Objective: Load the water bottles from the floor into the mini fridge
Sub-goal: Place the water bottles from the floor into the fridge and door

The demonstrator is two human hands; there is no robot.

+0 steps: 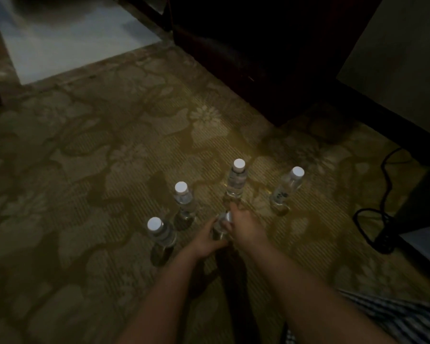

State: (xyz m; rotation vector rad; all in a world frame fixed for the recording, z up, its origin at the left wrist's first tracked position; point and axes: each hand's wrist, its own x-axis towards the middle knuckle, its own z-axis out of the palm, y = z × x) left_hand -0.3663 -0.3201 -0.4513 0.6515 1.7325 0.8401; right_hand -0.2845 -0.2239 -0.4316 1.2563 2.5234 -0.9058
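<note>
Left hand (206, 242) and right hand (243, 224) both curl round one white-capped water bottle (221, 225) standing on the patterned carpet (109, 145). Four other bottles (237, 180) stand upright around it, labels too dim to read.

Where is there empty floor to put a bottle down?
The carpet is bare left of the near-left bottle, up to the white floor. It is also bare between the far-middle bottle and the dark cabinet. Crowded: around the middle bottle between the left hand and right hand; black cable at right.
</note>
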